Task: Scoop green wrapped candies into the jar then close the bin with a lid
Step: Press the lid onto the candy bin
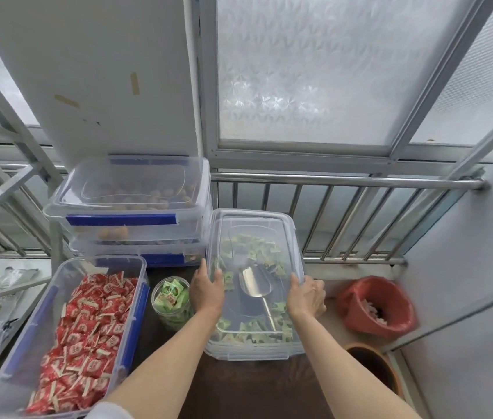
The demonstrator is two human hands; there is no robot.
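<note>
Clamped on the clear lid [254,237] from both long sides: left hand [206,290] with fingers curled over the left edge, right hand [305,296] wrapped on the right edge, lid resting over the bin [251,349] of green wrapped candies [254,332], metal scoop [254,284] shut inside, filled jar [171,299] just beside the left hand. Likely trouble, judging from this single head view: lid seated askew or unlatched if pressed unevenly, or the open jar knocked by the left wrist. Hard to tell whether the lid's far corners sit down on the rim, whether any latches exist, and how deep the candies lie through the hazy plastic.
</note>
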